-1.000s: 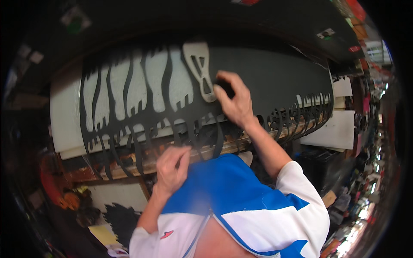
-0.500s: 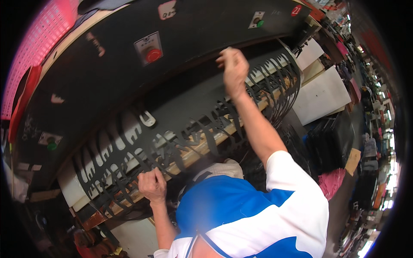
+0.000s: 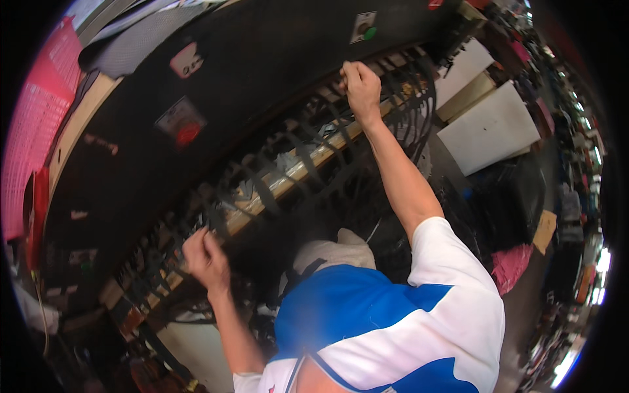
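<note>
Dark panel [image 3: 262, 85] is spanning eleven o'clock; black strips [image 3: 309, 160] are hanging, likely light, limp, best held mid-length; left hand [image 3: 208, 257] (eight), right hand [image 3: 362, 87] (one) are curling, grip contents unclear.

Factory-type workshop: long black machine [image 3: 262, 72] with red button [image 3: 187, 133] and green button [image 3: 370, 33], dark cut strips [image 3: 306, 157] along its edge, pink basket [image 3: 40, 124] nearby.
</note>
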`<state>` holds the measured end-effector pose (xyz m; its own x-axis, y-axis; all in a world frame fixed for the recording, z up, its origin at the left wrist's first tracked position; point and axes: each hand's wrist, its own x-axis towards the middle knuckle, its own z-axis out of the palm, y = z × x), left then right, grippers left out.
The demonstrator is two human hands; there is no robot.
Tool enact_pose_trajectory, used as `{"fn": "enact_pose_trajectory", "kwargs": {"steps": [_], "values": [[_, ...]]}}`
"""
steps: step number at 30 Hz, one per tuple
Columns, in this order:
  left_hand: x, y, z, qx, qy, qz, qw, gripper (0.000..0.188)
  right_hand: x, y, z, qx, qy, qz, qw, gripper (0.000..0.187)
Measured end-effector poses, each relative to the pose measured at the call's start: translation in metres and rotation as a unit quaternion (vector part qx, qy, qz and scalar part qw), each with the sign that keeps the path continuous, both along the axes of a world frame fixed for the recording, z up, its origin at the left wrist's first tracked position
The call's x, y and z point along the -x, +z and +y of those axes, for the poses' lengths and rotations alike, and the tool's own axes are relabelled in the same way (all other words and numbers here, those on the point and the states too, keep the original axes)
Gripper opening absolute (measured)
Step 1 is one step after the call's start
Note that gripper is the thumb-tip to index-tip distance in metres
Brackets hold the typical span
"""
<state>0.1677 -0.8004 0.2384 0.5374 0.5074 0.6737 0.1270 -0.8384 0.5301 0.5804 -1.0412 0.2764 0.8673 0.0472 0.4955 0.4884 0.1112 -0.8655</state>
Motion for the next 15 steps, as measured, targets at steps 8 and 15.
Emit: {"fn": "enact_pose_trajectory", "kwargs": {"steps": [8,15], "values": [[-0.036,-0.033,-0.012,0.002,0.045,0.026,0.999,0.02,0.078,-0.066,0.033,0.32,0.028,-0.05,0.946,0.029],[-0.032,-0.031,-0.013,0.028,0.066,0.058,0.996,0.02,0.078,-0.067,0.025,0.322,0.027,-0.067,0.944,0.031]]}}
